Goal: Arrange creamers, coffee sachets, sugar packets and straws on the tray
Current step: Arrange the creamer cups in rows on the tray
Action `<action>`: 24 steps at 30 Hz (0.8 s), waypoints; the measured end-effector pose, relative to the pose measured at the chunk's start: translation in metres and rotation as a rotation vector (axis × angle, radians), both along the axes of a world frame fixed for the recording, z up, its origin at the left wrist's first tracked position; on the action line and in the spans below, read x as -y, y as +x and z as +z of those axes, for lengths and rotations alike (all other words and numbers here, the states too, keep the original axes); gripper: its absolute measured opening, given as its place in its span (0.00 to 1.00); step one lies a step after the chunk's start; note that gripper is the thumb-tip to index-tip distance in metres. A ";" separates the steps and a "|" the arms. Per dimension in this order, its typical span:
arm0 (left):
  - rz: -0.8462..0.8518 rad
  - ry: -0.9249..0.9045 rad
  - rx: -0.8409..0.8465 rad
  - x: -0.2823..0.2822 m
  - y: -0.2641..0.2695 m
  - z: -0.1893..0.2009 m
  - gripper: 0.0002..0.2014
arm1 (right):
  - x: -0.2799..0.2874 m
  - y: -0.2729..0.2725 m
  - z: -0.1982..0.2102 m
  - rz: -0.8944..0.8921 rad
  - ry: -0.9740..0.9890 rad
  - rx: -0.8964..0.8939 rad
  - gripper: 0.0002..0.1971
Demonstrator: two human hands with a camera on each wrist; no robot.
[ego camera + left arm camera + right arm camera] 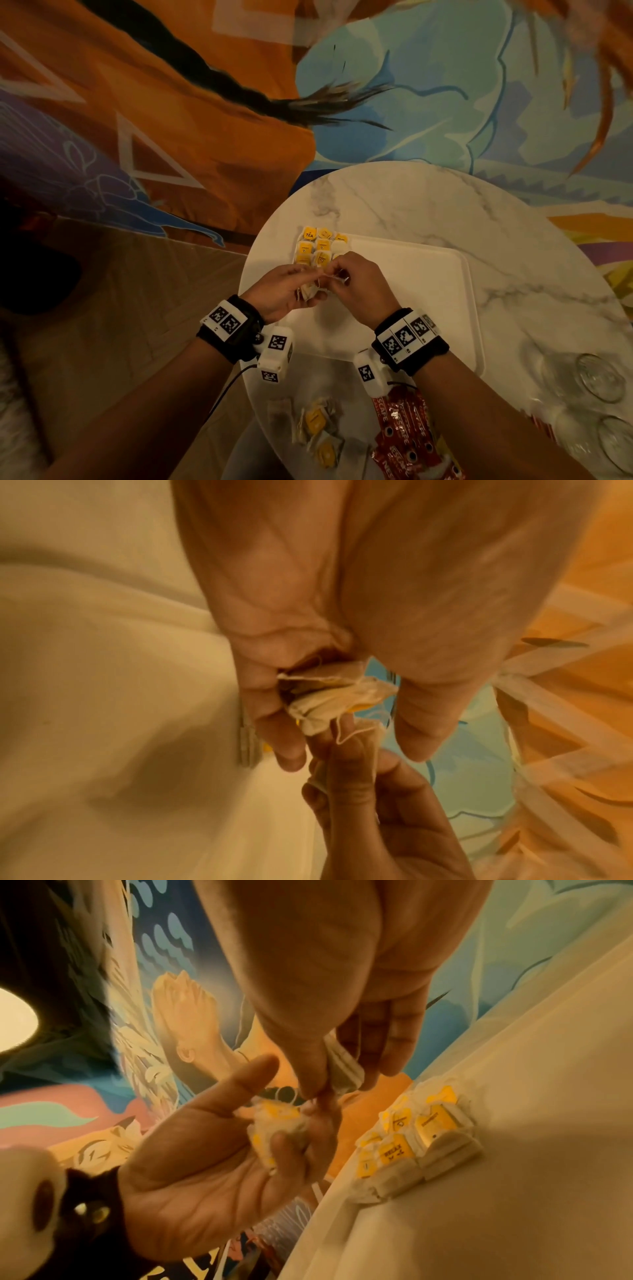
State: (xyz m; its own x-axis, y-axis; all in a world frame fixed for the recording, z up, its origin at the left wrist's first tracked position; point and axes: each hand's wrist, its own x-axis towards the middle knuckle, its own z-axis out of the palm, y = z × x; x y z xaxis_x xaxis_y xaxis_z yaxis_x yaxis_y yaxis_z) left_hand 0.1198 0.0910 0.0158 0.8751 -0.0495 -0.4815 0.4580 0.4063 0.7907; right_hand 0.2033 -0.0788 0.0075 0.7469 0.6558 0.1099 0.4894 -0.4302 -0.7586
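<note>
A white tray lies on the round marble table. Several yellow-labelled tea bags sit in a neat grid in the tray's far left corner, also seen in the right wrist view. Just in front of that grid my left hand holds a small bundle of tea bags in its curled fingers. My right hand meets it from the right. Its thumb and fingers pinch a single tea bag whose string runs to the bundle.
Loose tea bags lie near the table's front edge. A pile of red coffee sachets sits to their right, under my right forearm. Two glasses stand at the table's right edge. A painted wall rises behind the table.
</note>
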 end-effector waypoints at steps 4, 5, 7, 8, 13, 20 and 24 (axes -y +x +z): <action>0.037 0.143 0.034 -0.002 -0.001 -0.004 0.12 | 0.001 -0.007 0.003 0.074 0.044 -0.075 0.06; 0.049 0.183 0.030 -0.004 -0.002 -0.005 0.11 | 0.003 -0.008 0.004 0.069 0.081 -0.110 0.06; 0.076 0.271 0.023 -0.007 -0.004 -0.006 0.07 | 0.004 -0.007 0.003 0.028 0.140 -0.212 0.06; 0.082 0.335 0.029 -0.008 -0.005 -0.006 0.07 | 0.003 -0.006 0.001 -0.007 0.148 -0.264 0.07; -0.008 0.561 0.077 -0.018 -0.010 -0.005 0.08 | -0.008 -0.003 -0.008 -0.002 0.053 -0.405 0.07; 0.275 0.223 -0.094 -0.036 -0.016 -0.010 0.07 | -0.026 -0.001 -0.015 -0.177 0.051 -0.525 0.05; 0.425 -0.123 -0.148 -0.043 -0.025 -0.016 0.10 | -0.030 -0.011 -0.017 -0.078 -0.094 -0.504 0.06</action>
